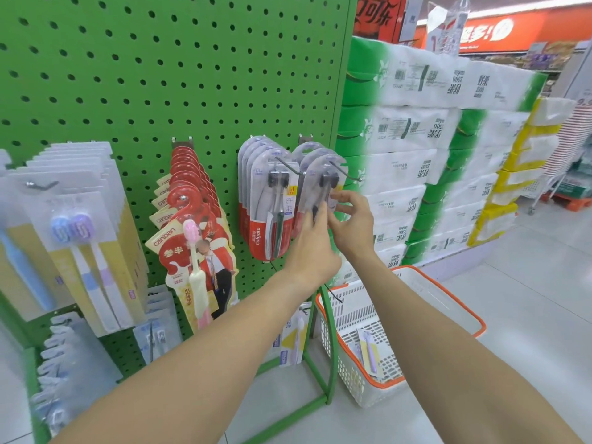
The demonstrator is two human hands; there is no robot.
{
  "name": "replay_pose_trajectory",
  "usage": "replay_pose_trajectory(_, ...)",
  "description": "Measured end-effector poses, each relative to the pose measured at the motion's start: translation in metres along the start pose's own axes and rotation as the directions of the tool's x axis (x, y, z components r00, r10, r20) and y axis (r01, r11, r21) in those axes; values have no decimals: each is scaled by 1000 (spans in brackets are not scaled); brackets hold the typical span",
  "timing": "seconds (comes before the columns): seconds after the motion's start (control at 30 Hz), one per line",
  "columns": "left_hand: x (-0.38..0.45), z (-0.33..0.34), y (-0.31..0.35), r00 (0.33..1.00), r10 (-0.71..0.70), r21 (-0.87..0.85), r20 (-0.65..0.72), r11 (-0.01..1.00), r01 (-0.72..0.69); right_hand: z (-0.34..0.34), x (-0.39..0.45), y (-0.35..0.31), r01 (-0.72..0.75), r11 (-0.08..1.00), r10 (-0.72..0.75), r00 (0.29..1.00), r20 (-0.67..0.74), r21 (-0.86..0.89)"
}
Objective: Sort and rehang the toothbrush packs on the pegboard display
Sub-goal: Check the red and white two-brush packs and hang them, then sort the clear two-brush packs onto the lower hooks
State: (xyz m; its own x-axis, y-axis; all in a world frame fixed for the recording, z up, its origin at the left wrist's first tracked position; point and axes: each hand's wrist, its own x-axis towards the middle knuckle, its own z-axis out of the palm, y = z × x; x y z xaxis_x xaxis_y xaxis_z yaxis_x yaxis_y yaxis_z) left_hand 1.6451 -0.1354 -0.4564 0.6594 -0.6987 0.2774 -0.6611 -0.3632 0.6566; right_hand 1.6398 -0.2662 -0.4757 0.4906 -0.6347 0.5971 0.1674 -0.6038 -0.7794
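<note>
Head view: both hands held the front toothbrush pack (321, 184) upright on the rightmost peg (347, 173); left hand (312, 248) fingers gripped its lower half, right hand (350, 225) fingers pinched its right edge.

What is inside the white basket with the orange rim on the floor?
In the basket lies at least one toothbrush pack with a purple brush on a yellow card. The near wall and the right arm hide the rest, so no count is possible.
</note>
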Motion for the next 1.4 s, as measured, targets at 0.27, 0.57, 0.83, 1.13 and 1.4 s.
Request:
replay_pose_trajectory(0.27,-52,7,-15,986,42,-23,-163,999,-47,-14,-35,8,-80,996,78,995,-62,-34)
replay_pose_trajectory(0.57,-185,6,-80,996,55,110,65,992,-62,-6,-151,-21,203,979,-199,977,75,-39)
replay_pose_trajectory(0.83,-295,-69,-216,570,-778,370,263,627,685,81,-291,-30,372,924,-341,688,641,92)
replay_pose_trajectory(1.13,-310,-136,-283,747,-611,-192,-262,792,580,187,-340,-48,66,997,5,547,837,-49)
replay_pose_trajectory(1.4,-308,-148,-286,773,-557,-307,-302,825,475,230,-341,-77,-104,993,115,673,730,-60)
